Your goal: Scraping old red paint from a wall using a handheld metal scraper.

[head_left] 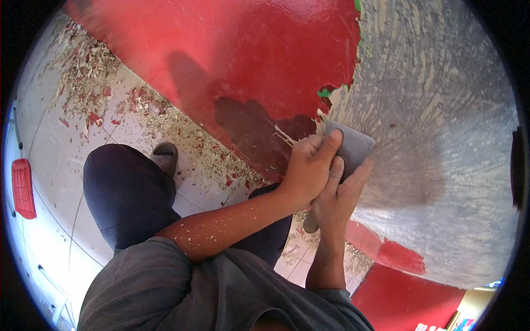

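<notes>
Both my hands are closed on a flat grey scraper plate (pixel 356 144), its upper corner at the torn edge of the coating. My left hand (pixel 308 171) lies over its left side, thumb on the face. My right hand (pixel 343 192) wraps its lower right side; some fingers are hidden behind it. Under the tool is a large panel, with glossy red coating (pixel 265 49) at left and exposed grey surface (pixel 430 110) at right, streaked with cream residue. A thin pale shaving (pixel 286 136) sticks out beside my left hand. Pale flecks dot my left forearm.
Cream and red flakes (pixel 187 132) litter the white tiled floor (pixel 61 165) along the panel's edge. My sandalled foot (pixel 164 157) stands among them, with my bent knee beside it. At far left is a red ribbed object (pixel 23 188). A red surface (pixel 406 298) shows at lower right.
</notes>
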Action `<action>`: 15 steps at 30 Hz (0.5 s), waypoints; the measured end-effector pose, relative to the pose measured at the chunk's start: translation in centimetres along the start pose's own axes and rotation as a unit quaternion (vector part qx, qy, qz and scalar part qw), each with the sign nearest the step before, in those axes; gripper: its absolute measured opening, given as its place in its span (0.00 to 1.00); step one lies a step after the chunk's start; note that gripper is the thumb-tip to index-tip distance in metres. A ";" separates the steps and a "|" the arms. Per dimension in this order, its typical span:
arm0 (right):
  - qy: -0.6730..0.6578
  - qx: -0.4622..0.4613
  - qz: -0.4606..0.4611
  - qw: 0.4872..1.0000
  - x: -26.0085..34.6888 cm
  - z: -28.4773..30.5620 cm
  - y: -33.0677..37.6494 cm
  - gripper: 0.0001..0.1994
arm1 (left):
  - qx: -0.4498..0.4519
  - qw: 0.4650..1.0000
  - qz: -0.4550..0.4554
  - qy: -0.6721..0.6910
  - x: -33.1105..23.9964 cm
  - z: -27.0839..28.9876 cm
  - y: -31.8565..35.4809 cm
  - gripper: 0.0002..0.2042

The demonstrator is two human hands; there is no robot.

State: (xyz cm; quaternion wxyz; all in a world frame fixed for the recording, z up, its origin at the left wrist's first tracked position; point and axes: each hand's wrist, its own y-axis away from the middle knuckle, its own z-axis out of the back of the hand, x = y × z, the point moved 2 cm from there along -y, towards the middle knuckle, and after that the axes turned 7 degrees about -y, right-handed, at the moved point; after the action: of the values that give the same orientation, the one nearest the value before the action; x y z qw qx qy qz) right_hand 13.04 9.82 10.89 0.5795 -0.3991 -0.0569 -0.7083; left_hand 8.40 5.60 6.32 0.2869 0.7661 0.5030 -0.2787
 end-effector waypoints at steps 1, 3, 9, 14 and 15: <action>0.016 -0.019 0.004 1.000 0.6 -0.3 0.0 0.21 | 0.014 0.999 -0.005 0.031 -0.9 0.0 0.0 0.17; 0.064 -0.067 0.049 0.995 0.5 -0.9 0.0 0.24 | 0.042 0.998 -0.007 0.038 -1.6 0.6 -0.2 0.17; -0.068 -0.021 -0.036 0.997 0.4 -0.1 0.4 0.23 | 0.015 1.000 0.003 -0.001 1.3 0.3 -0.1 0.16; 0.029 0.021 0.042 0.998 4.3 -2.8 -2.8 0.20 | 0.038 0.988 -0.013 0.146 -5.8 1.9 -1.2 0.16; 0.013 -0.004 0.025 1.000 3.3 -1.9 -1.6 0.21 | 0.024 0.995 -0.005 0.099 -3.9 1.3 -0.8 0.16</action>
State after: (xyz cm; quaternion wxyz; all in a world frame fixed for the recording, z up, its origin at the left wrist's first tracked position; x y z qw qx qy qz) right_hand 10.68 6.76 12.33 0.5963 -0.3934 -0.0363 -0.6988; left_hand 6.14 2.54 8.10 0.2157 0.7940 0.5260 -0.2154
